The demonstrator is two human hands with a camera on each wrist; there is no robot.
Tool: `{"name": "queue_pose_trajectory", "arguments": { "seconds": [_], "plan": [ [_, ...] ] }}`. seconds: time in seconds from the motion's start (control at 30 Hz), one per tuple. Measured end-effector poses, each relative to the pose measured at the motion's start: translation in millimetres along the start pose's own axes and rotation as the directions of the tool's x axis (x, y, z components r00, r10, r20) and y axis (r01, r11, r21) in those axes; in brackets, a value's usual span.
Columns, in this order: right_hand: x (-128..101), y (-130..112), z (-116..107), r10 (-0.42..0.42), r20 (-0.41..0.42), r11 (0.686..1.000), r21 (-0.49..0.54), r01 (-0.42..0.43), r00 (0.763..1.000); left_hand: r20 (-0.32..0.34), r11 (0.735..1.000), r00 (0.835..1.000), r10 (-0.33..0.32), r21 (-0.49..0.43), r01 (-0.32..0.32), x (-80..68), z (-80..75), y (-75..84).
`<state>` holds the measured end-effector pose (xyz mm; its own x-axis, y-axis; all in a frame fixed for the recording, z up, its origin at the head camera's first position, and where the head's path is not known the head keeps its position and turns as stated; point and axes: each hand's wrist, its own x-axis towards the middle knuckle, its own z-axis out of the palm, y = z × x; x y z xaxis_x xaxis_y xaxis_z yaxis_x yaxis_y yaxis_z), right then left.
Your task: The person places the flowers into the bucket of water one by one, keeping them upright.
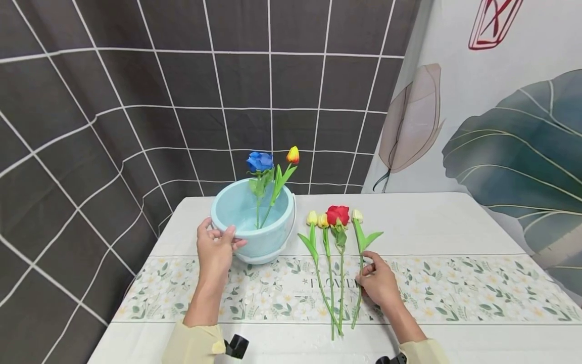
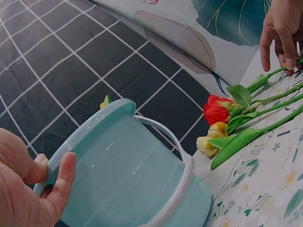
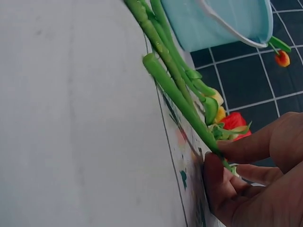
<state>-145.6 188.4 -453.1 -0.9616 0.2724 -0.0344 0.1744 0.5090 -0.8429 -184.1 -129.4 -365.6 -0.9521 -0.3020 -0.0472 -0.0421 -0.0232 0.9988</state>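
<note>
With the left hand (image 1: 214, 250) gripping the light-blue bucket (image 1: 268, 237) rim, the right hand (image 1: 379, 284) seemingly pinches the rightmost tulip stem (image 1: 359, 298), needing a lift next.

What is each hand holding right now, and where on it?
Left hand grips the blue bucket by its rim; right hand pinches the rightmost tulip at its stem.

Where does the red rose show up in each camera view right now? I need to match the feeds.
Head: red rose lies at centre, on the table right of the light blue bucket.
Left wrist: at the right, its bloom beyond the bucket's handle.
Right wrist: partly hidden, lower right, above the right hand's fingers.
Shared landmark: the light blue bucket, visible in all three views.
</note>
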Motion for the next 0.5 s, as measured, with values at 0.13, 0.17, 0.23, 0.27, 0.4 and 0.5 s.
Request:
{"name": "queue_pose_trajectory", "arguments": {
  "seconds": [0.13, 0.17, 0.23, 0.27, 0.4, 0.5],
  "plan": [
    [0.3, 0.9, -3.2, 0.020, 0.021, 0.996, 0.084, -0.022, 1.000, 0.000, 1.000, 1.000, 0.003, 0.007, -0.003, -0.7, -0.3, 0.2],
    [0.4, 1.4, -4.3, 0.029, 0.033, 0.993, 0.117, -0.032, 0.999, -0.001, 1.000, 1.000, 0.005, 0.011, -0.005, -1.0, -0.4, 0.3],
    [0.7, 2.4, -6.6, 0.045, 0.057, 0.981, 0.185, -0.054, 0.997, -0.001, 1.000, 1.000, 0.008, 0.014, -0.008, -1.4, -0.7, 0.4],
    [0.9, 2.8, -7.6, 0.052, 0.068, 0.973, 0.220, -0.066, 0.996, 0.000, 1.000, 1.000, 0.009, 0.014, -0.009, -1.5, -0.8, 0.4],
    [1.8, 3.9, -10.5, 0.069, 0.105, 0.933, 0.344, -0.101, 0.992, 0.002, 1.000, 1.000, 0.014, 0.015, -0.014, -2.2, -1.4, 0.6],
    [1.2, 3.4, -12.3, 0.067, 0.125, 0.901, 0.419, -0.114, 0.990, 0.001, 1.000, 1.000, 0.013, 0.017, -0.013, -2.4, -1.1, 0.8]
  ]
}}
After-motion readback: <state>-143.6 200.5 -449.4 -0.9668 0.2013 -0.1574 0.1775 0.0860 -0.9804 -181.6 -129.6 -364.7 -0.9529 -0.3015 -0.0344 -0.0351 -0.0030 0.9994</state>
